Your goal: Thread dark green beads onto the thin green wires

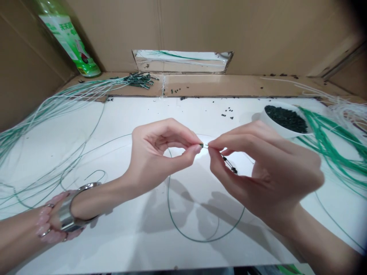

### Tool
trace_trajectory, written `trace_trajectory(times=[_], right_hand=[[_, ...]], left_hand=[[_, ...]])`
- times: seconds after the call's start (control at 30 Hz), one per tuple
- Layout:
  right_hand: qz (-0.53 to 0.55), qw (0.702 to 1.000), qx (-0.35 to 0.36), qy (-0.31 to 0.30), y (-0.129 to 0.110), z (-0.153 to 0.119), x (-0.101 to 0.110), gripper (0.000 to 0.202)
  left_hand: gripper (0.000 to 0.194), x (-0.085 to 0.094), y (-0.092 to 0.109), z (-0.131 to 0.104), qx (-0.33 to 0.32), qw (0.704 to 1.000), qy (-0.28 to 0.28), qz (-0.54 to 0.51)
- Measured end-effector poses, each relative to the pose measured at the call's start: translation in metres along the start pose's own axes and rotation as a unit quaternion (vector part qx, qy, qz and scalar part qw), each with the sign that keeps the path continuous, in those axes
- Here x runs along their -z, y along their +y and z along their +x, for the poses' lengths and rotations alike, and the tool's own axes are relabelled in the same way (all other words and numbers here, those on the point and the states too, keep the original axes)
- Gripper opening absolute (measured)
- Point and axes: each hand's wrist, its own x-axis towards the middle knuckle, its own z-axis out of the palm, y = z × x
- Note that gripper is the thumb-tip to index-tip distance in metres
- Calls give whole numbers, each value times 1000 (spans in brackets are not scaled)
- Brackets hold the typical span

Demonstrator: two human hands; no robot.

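Observation:
My left hand (163, 152) pinches a small dark green piece (201, 145) between thumb and forefinger. Facing it, my right hand (263, 168) is closed in a pinch on a thin cord (206, 146), whose tip sticks out toward the left fingertips. Several small black beads (229, 164) sit on the strand under the right fingers. A thin green cord (197, 241) hangs in a loop below both hands; where its ends run is partly hidden. Whether the cord tip touches the green piece is too small to tell.
A white bowl (269, 121) of small black pieces stands right, beside bundled green cords (338, 141). White and green cords (57, 99) with beaded ends spread at left. Loose bits (228, 110) lie on the white table. A green bottle (71, 42) leans against the cardboard wall (186, 26).

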Motion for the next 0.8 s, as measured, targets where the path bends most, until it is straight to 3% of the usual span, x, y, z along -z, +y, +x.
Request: trace_trajectory(times=[0.57, 0.8], right_hand=[[-45, 997, 3, -67, -1, 2, 1, 18], [-35, 995, 4, -92, 0, 3, 3, 17]], left_hand=[[17, -3, -4, -5, 24, 1000, -12, -5], [16, 0, -7, -3, -1, 1000, -12, 17]])
